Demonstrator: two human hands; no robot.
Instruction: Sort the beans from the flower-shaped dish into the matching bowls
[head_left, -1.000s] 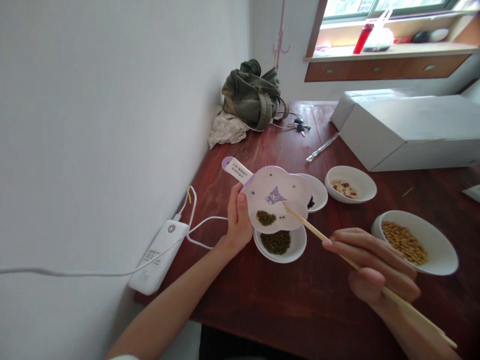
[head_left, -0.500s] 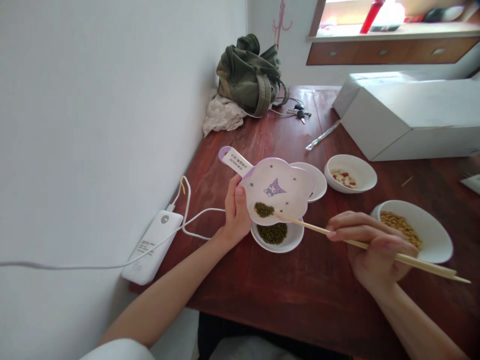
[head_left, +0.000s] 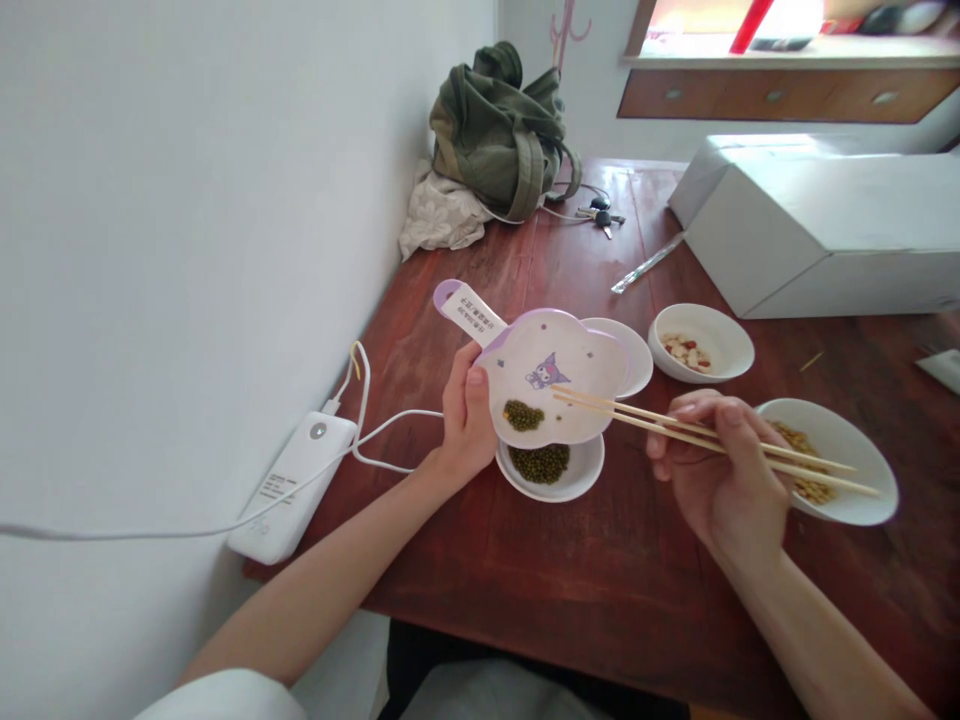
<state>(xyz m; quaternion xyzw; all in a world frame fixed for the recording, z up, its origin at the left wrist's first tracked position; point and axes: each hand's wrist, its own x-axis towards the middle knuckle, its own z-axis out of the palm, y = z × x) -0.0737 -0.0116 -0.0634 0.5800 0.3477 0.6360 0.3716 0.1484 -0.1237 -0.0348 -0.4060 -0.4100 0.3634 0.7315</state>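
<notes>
My left hand (head_left: 466, 415) grips the near left edge of a purple-and-white flower-shaped plate (head_left: 589, 350) with a labelled handle, tilted above the table. A small heap of green mung beans (head_left: 523, 416) lies at its lower left, with a yellowish bit at the heap's edge. My right hand (head_left: 731, 480) is closed around a pair of wooden chopsticks (head_left: 637, 412), whose tips are over the plate, right of the beans. Partly under the plate stands a white bowl (head_left: 551, 490) of mung beans. Behind my right hand, another white bowl (head_left: 862, 460) holds yellow soybeans.
A bowl (head_left: 731, 345) with pale and reddish pieces stands farther back, beside a half-covered white bowl (head_left: 637, 365). A large white box (head_left: 832, 220) fills the back right. A green bag (head_left: 499, 140), keys (head_left: 602, 218) and a cabled power bank (head_left: 292, 490) lie around the table's edges.
My right hand has turned, and the chopstick tips have moved from the mung bean heap up and right, spreading slightly apart. My left hand still keeps the plate tilted.
</notes>
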